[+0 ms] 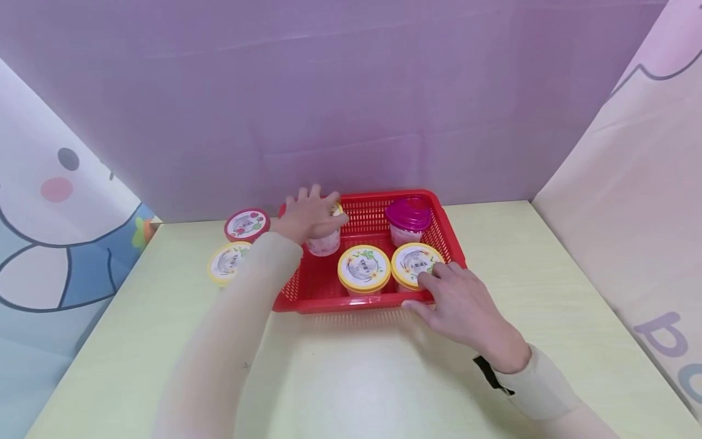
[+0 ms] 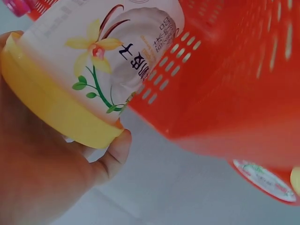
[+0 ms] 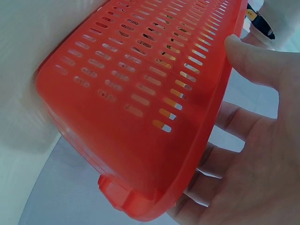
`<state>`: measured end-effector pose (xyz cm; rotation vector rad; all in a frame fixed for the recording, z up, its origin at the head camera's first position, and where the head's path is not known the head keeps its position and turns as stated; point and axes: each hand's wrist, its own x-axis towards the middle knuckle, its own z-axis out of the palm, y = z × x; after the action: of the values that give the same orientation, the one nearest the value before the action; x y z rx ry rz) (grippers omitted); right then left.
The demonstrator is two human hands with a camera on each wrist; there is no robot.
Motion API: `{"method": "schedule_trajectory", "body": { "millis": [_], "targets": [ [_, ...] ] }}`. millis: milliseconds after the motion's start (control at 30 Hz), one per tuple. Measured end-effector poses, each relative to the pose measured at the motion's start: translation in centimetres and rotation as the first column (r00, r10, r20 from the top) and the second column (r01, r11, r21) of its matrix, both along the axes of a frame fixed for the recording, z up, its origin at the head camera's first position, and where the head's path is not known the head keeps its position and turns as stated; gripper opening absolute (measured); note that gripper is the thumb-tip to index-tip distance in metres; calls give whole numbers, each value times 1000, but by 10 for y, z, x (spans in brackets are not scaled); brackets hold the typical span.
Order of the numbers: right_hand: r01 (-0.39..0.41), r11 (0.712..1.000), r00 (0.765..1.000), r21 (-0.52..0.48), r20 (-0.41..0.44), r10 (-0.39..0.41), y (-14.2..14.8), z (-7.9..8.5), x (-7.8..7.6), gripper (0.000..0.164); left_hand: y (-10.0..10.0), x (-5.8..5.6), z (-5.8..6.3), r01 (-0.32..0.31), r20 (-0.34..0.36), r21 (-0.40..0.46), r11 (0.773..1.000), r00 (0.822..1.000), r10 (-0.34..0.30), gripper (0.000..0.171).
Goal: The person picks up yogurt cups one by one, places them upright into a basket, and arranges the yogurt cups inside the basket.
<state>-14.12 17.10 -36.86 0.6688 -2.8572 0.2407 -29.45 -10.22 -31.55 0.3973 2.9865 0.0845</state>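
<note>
In the head view a red plastic basket [image 1: 340, 303] stands on the table with several yogurt cups in it. My left hand [image 1: 307, 214] reaches over its back left corner and grips a yogurt cup [image 1: 325, 246] from above, fingers spread around the lid. The left wrist view shows its yellow lid [image 2: 56, 105] between thumb and fingers, and a flower print on the side. At the front right corner, my right hand [image 1: 463, 308] holds the basket's rim, thumb outside and fingers over the edge, beside a yellow-lidded cup [image 1: 415, 263].
Another yellow-lidded cup [image 1: 364, 268] stands at the basket's front, and a cup with a magenta lid [image 1: 408, 213] at its back right. Left of the basket are a red-lidded cup [image 1: 247, 224] and a yellow-lidded one [image 1: 226, 262]. A purple cloth [image 1: 351, 97] hangs behind the table.
</note>
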Motion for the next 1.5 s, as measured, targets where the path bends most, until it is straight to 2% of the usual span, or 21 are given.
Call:
{"method": "schedule_trajectory", "body": {
  "millis": [267, 633, 933, 1267, 1500],
  "targets": [
    [0, 1000, 1000, 4, -2, 0, 0, 1, 1, 53, 14, -3, -10, -15, 38, 14, 1000, 999, 14, 84],
    [-3, 1000, 1000, 10, 4, 3, -1, 1, 1, 55, 31, -9, -26, -8, 52, 8, 1000, 999, 7, 82],
    [-12, 1000, 1000, 4, -9, 12, -3, -1, 2, 53, 36, -6, -31, 1, 105, 9, 1000, 994, -2, 80],
    [-12, 1000, 1000, 8, -14, 12, -4, 0, 3, 52, 45, -2, -30, 41, 93, 12, 999, 995, -42, 80],
    [-16, 1000, 1000, 15, -20, 16, -5, 1, 4, 52, 53, -5, -30, 45, 126, -11, 999, 991, -43, 83]
  ]
}}
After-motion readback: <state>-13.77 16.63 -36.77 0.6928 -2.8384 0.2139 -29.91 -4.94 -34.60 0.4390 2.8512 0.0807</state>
